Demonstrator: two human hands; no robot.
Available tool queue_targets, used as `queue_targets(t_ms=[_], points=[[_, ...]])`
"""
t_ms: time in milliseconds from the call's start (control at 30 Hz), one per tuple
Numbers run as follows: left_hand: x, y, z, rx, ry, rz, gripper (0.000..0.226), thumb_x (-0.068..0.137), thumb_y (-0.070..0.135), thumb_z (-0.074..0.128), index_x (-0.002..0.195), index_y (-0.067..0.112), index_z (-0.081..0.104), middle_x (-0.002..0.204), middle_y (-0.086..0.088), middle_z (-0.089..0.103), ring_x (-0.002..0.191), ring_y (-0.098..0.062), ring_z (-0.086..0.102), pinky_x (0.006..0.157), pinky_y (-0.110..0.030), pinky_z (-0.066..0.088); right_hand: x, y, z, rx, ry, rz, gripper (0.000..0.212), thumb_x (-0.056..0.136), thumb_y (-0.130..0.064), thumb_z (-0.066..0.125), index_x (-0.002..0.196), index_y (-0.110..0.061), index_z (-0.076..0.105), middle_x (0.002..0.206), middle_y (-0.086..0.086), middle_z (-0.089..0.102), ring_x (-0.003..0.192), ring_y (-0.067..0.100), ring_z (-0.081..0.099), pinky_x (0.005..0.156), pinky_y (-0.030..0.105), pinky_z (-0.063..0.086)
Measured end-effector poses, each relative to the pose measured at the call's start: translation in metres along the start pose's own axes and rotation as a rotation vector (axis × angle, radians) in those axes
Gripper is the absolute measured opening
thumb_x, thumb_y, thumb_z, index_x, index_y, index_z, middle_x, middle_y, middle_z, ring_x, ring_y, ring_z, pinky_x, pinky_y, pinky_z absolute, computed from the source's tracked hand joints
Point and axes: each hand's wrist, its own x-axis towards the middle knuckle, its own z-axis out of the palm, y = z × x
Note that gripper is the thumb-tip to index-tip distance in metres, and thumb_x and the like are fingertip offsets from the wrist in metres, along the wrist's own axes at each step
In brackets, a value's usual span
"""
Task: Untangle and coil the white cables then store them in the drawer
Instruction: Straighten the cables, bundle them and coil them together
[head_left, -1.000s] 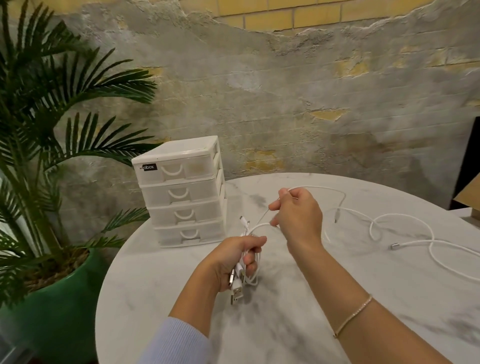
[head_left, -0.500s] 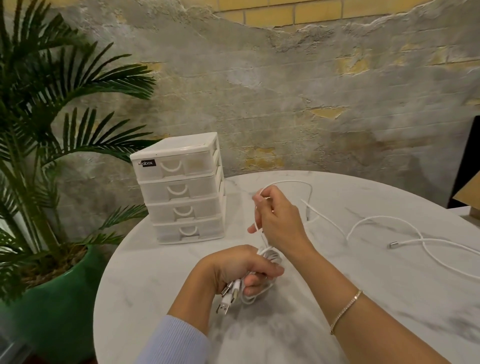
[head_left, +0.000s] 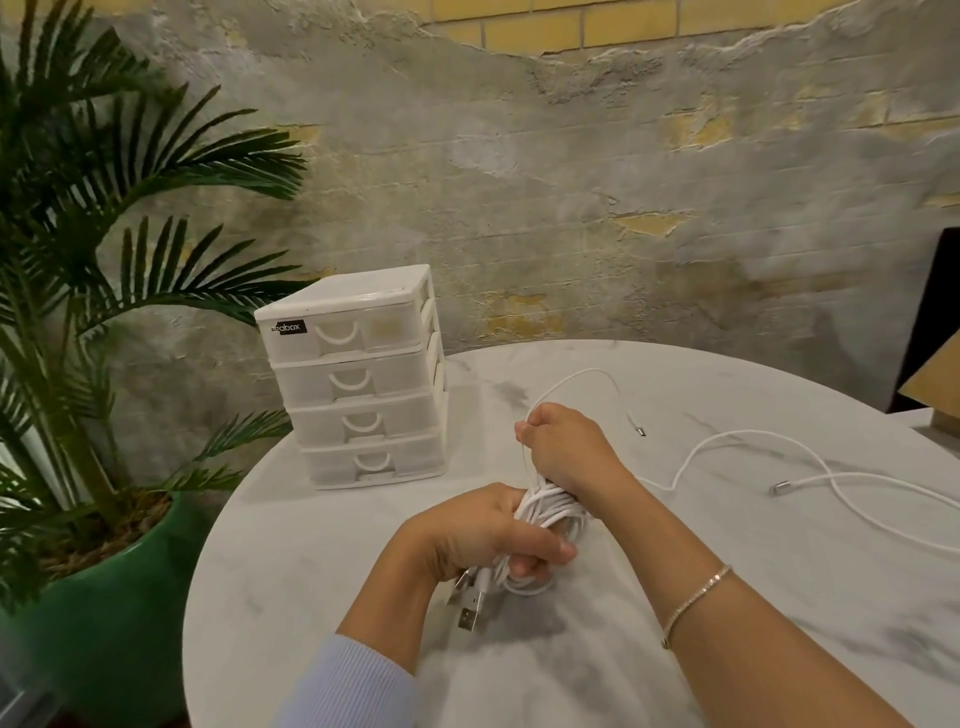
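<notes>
At the far left stands a palm plant in a green pot, close beside the left edge of the round marble table. On the table, near this edge, is a white drawer unit with four drawers, all closed; a black label on the top drawer reads "abox", with the first letters too small to read. Near the middle, the left hand grips a coiled bundle of white cable, fingers curled around it, and USB plugs hang below. Just behind it, the right hand pinches a strand of the same cable, fingers closed on it. To the right, loose cable lies on bare tabletop, reaching the right side.
</notes>
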Motion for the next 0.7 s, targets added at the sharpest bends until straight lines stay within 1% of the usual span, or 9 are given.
queue_targets(t_ms=[67,133,200,300,400,467,533,600,700], points=[[0.003,-0.001,0.000,0.042,0.078,0.016,0.012,0.068,0.018,0.074,0.065,0.021,0.063,0.059,0.006,0.059,0.057,-0.008,0.054,0.062,-0.017,0.044,0.000,0.001,-0.004,-0.040,0.035,0.026,0.024,0.098,-0.025,0.042,0.106,-0.009,0.058,0.116,0.008,0.060,0.109,0.025,0.051,0.080,0.026,0.032],[0.005,-0.001,-0.001,0.080,0.134,0.032,0.012,0.063,0.024,0.073,0.070,0.022,0.064,0.065,0.007,0.062,0.064,-0.010,0.057,0.068,-0.022,0.046,0.002,0.003,-0.006,-0.079,0.056,0.048,0.028,0.099,-0.023,0.040,0.112,-0.005,0.058,0.121,0.011,0.059,0.114,0.028,0.050,0.084,0.028,0.035],[0.007,-0.001,0.000,0.109,0.187,0.028,0.015,0.061,0.025,0.073,0.072,0.020,0.064,0.068,0.003,0.062,0.067,-0.015,0.057,0.070,-0.029,0.046,0.005,0.005,-0.007,-0.171,0.054,0.069,0.032,0.100,-0.020,0.035,0.115,-0.001,0.057,0.124,0.014,0.057,0.117,0.030,0.050,0.090,0.029,0.038],[0.009,-0.001,0.004,0.171,0.286,0.020,0.022,0.067,0.020,0.072,0.081,0.017,0.056,0.070,0.001,0.058,0.063,-0.013,0.053,0.064,-0.027,0.043,0.011,0.008,-0.006,-0.385,0.000,0.090,0.037,0.102,-0.012,0.028,0.124,0.001,0.054,0.129,0.017,0.054,0.119,0.031,0.050,0.092,0.032,0.040],[0.011,0.001,0.008,0.220,0.392,0.026,0.036,0.076,0.014,0.068,0.103,0.024,0.046,0.073,0.003,0.060,0.061,-0.010,0.054,0.060,-0.022,0.044,0.017,0.012,-0.009,-0.527,-0.050,0.088,0.038,0.100,-0.006,0.029,0.130,-0.003,0.050,0.131,0.017,0.053,0.119,0.031,0.051,0.091,0.031,0.042],[0.012,0.002,0.011,0.275,0.426,0.057,0.050,0.077,0.015,0.066,0.117,0.028,0.039,0.073,0.004,0.061,0.061,-0.010,0.055,0.060,-0.020,0.044,0.018,0.014,-0.011,-0.557,-0.072,0.089,0.039,0.098,-0.005,0.032,0.133,-0.006,0.048,0.132,0.015,0.053,0.120,0.030,0.051,0.091,0.031,0.042],[0.014,0.002,0.013,0.325,0.449,0.088,0.058,0.078,0.017,0.065,0.126,0.032,0.035,0.072,0.004,0.061,0.061,-0.009,0.054,0.059,-0.017,0.042,0.018,0.015,-0.013,-0.528,-0.084,0.107,0.038,0.097,-0.005,0.035,0.132,-0.007,0.049,0.132,0.014,0.053,0.120,0.029,0.051,0.091,0.030,0.042],[0.015,0.002,0.013,0.337,0.459,0.104,0.047,0.079,0.017,0.064,0.119,0.032,0.043,0.072,0.007,0.061,0.060,-0.006,0.054,0.057,-0.014,0.041,0.015,0.016,-0.013,-0.489,-0.098,0.113,0.035,0.096,-0.006,0.037,0.128,-0.006,0.052,0.129,0.014,0.056,0.117,0.029,0.053,0.086,0.029,0.043],[0.016,0.001,0.013,0.361,0.468,0.117,0.024,0.080,0.019,0.064,0.098,0.031,0.055,0.070,0.014,0.060,0.059,0.000,0.053,0.051,-0.006,0.037,0.012,0.015,-0.013,-0.456,-0.129,0.122,0.031,0.096,-0.009,0.039,0.122,-0.006,0.056,0.123,0.013,0.060,0.110,0.027,0.057,0.070,0.026,0.041]])
